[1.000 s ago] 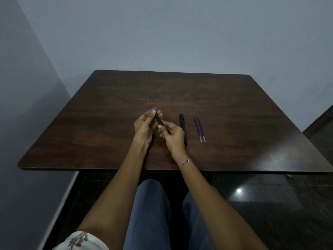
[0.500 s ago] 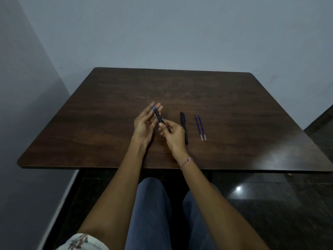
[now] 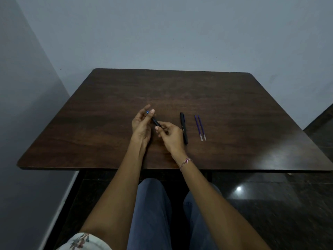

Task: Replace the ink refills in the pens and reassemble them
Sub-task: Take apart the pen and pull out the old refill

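Dark pen pinched by left hand at blue tip, right hand gripping lower end

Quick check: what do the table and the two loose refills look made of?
The table looks like dark wood or wood-look laminate, semi-gloss: grain streaks and glare near its right corner. The refills look like thin purple plastic tubes with pale tips; too small to be sure.

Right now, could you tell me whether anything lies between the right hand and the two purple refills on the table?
Yes: the spare black pen lies flat on the table between the right hand and the refills, roughly parallel to them. The right hand and left hand both hold the other pen.
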The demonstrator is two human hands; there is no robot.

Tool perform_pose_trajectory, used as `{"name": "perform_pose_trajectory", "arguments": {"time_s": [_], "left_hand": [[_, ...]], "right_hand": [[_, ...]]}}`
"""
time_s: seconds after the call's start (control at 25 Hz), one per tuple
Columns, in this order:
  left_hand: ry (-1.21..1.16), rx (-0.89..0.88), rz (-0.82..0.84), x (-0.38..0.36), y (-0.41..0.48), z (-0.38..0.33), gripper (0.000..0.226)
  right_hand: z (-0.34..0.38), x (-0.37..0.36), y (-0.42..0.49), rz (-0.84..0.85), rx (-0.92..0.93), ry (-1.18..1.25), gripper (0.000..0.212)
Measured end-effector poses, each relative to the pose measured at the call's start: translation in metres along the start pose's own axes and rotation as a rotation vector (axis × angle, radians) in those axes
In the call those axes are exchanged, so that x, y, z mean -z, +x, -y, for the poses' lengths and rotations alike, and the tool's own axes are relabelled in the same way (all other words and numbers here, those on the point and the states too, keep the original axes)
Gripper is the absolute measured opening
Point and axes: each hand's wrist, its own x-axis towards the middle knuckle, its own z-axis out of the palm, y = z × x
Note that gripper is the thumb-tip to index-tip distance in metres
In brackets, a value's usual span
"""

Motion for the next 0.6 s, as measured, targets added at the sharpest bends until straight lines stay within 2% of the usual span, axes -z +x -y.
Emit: {"name": "perform_pose_trajectory", "arguments": {"time_s": [0.04,0.12,0.2,0.32,0.6], "left_hand": [[-0.060,0.043,0.035,0.0009,-0.0006,-0.0018,0.011],[-0.171,0.139,0.113,0.0038,-0.0017,-0.0042,0.021],[-0.174,0.163,0.143,0.0043,-0.0013,-0.0047,0.023],[-0.126,0.117,0.126,0.0040,-0.0007,-0.0027,0.020],[-0.016,-0.021,-0.013,-0.0001,-0.0014,-0.0005,0.018]], "right_hand": [[0.0003,0.0002,0.0001,-0.004,-0.012,0.018,0.025],[0.0008,0.0005,0.0001,-0.019,-0.048,0.068,0.023],[0.0011,0.0010,-0.0003,-0.028,-0.058,0.088,0.021],[0.0034,0.0017,-0.0026,-0.017,-0.020,0.088,0.017],[0.0084,0.0021,-0.0042,0.036,0.007,0.068,0.022]]}}
